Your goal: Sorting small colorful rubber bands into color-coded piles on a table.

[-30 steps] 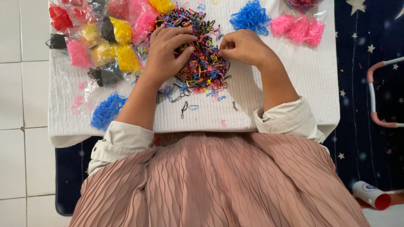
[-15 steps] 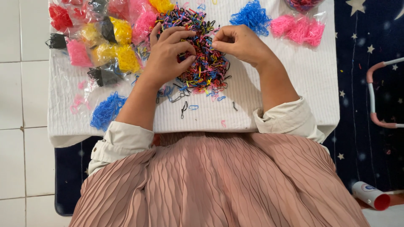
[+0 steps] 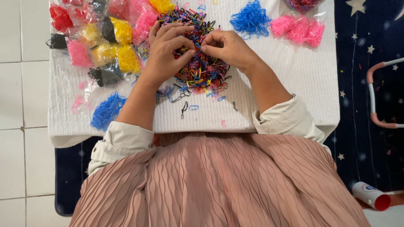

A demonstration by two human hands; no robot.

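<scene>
Since half a second ago both hands have drawn closer over the heap, fingertips now nearly meeting at its middle. My left hand (image 3: 166,52) lies curled on the mixed-colour pile of tiny rubber bands (image 3: 198,63), fingers bent down into it; my right hand (image 3: 229,48) pinches thumb to forefinger, probably on a single band, though it is too small to see for certain. I cannot tell whether the left actually grips anything.

That pile sits at the middle of the white ribbed cloth (image 3: 294,92), toward the far edge, roughly round with no clear long axis; its loose strays trail toward me, a few black and blue ones (image 3: 184,109) lying apart near the close edge.

Room is tight on the left: bagged bands in yellow (image 3: 122,46), pink (image 3: 78,52), red (image 3: 60,17) and black (image 3: 103,75) crowd just beside my left wrist, and a loose blue heap (image 3: 107,110) sits near the left forearm. On the right a bare stretch of cloth runs out to its edge, open for the right arm. Beyond the right hand lie another blue heap (image 3: 251,19) and bags of pink bands (image 3: 298,29).

Off the cloth, a dark star-patterned mat (image 3: 362,138) borders the right, with a white and red tube (image 3: 371,196) on it.
</scene>
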